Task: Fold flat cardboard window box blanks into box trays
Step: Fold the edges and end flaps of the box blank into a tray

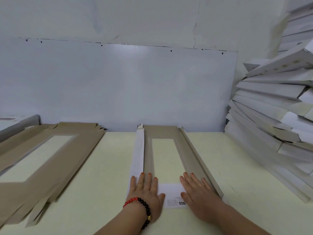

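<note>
At the far left a stack of flat brown window blanks [50,160] lay on the pale table [105,167], its window cut-out showing the tabletop through it, with a grey-white stack edge [18,122] just beyond it against the wall. Near the middle lay 1 partly folded window blank [169,133], running from near to far, its left side flap [138,158] turned over so the white face showed, its right side flap [194,155] raised at a slant. The left hand [145,189], with a red and black bead bracelet [142,207] on the wrist and a ring on 1 finger, rested flat, fingers straight and spread, on the near left end of that blank, gripping nothing. Between the 2 hands a white near flap [171,192] with printed marks lay folded inward. The right hand [198,190] pressed flat on the near right end, fingers straight, holding nothing. At the far right a tall leaning pile of folded white trays [271,107] stood against the wall [118,82].
</note>
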The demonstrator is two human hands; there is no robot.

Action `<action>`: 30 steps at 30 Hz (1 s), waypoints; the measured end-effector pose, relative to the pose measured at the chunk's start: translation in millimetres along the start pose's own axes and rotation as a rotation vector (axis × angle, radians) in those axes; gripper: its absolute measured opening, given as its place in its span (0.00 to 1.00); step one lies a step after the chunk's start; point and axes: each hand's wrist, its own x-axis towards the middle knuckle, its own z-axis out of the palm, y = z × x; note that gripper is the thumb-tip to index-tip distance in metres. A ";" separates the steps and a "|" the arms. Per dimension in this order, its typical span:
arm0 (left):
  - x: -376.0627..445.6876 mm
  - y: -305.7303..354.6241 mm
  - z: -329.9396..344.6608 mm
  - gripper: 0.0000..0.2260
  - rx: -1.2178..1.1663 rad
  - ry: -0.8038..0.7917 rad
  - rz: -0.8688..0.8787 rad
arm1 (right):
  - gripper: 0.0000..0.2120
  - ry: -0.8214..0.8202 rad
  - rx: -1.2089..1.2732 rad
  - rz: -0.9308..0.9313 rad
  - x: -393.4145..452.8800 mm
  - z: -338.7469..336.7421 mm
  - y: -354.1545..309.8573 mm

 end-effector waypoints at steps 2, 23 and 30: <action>1.6 -8.6 0.4 0.30 -0.024 -0.002 -0.029 | 0.28 0.008 0.015 0.075 -0.9 -0.5 8.6; -13.4 -24.5 -48.6 0.28 -0.512 0.001 -0.036 | 0.20 0.047 0.675 0.113 -15.6 -51.3 33.6; -38.1 -16.0 -58.0 0.17 -0.440 0.095 0.121 | 0.06 0.052 0.610 -0.004 -39.8 -63.7 25.6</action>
